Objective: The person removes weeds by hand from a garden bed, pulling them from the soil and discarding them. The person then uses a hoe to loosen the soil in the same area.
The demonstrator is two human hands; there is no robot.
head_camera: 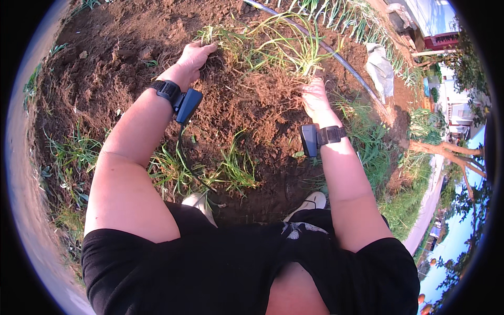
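Observation:
My right hand (315, 94) grips a clump of grass-like green plants (309, 59) at its base. A wide mass of soil-covered roots (275, 84) hangs out to the left of that hand. My left hand (197, 57) is closed around the base of another leafy clump (208, 34), with dark roots and soil below its fingers. Thin yellow-green leaves spread between the two clumps, over loose brown soil (240, 114). Each wrist wears a black strap with a small dark device.
A long tool handle (346, 67) lies slantwise beyond my right hand. A whitish sack (380, 73) rests on the soil at the right. Rows of green plants (334, 13) grow at the top. Grassy tufts (236, 169) stand near my shoes (315, 201). Tree branches (445, 149) reach in from the right.

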